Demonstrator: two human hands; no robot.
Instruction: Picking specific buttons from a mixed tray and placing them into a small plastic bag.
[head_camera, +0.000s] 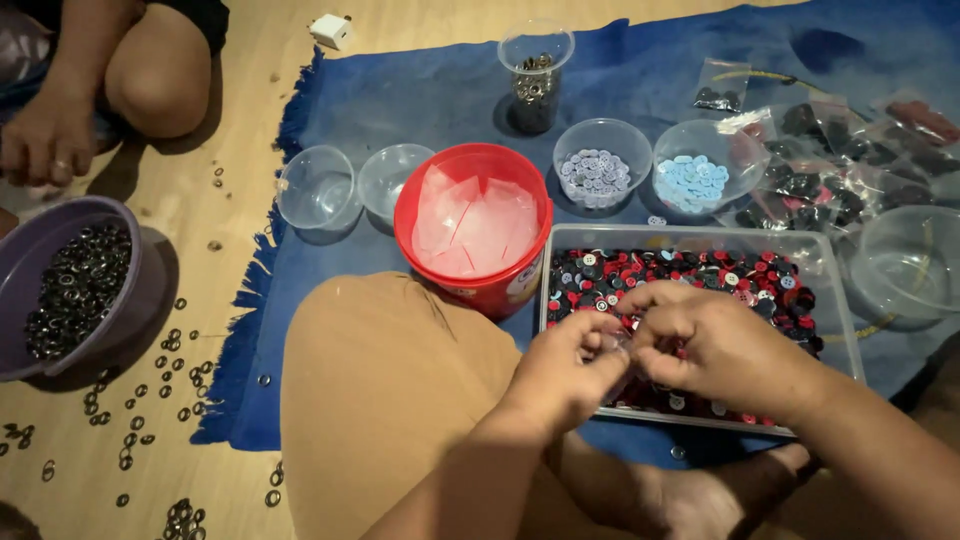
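My left hand (562, 370) and my right hand (705, 340) meet fingertip to fingertip over the near side of a clear rectangular tray (838, 300) full of red, black and white buttons (700, 275). The fingers pinch something small and pale between them; I cannot tell exactly what it is. Both hands hover just above the tray's front edge, over my knee in tan cloth (390, 380).
A red bucket (475, 290) of clear bags stands left of the tray. Behind are clear cups with lilac buttons (597, 177), blue buttons (692, 183), metal rings (536, 85), and empty cups (318, 188). Bagged buttons (830, 170) lie right. Another person's hand (45, 135) sits near a purple bowl (20, 250) of rings.
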